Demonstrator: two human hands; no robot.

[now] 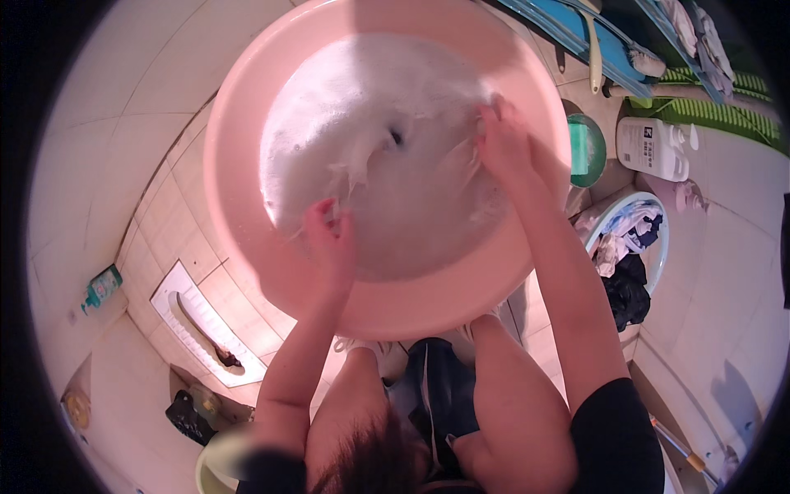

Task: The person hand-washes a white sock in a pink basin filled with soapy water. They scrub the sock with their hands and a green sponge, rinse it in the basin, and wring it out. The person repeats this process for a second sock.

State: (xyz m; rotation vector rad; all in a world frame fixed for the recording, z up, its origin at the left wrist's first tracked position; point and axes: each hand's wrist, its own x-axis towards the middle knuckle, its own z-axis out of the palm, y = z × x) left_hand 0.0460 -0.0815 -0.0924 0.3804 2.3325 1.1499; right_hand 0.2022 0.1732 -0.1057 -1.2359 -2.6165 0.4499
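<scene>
A large pink basin [239, 99] stands in front of my knees, holding cloudy white water with suds along its far left side. Thin, wet white cloth [355, 169] lies partly under the surface, its outline hard to make out. A small dark spot [396, 136] shows near the middle of the water. My left hand [331, 239] is at the near left of the basin, fingers curled and closed on an edge of the cloth. Over on the right side, my right hand [504, 140] grips another part of it; its fingertips are slightly blurred.
Right of the basin are a green bowl [594, 160], a white jug [650, 148] and a tub [658, 276] of clothes. A squat toilet [202, 325] is set in the floor at left, near a teal pump bottle [102, 288]. Blue racks [576, 37] stand far right.
</scene>
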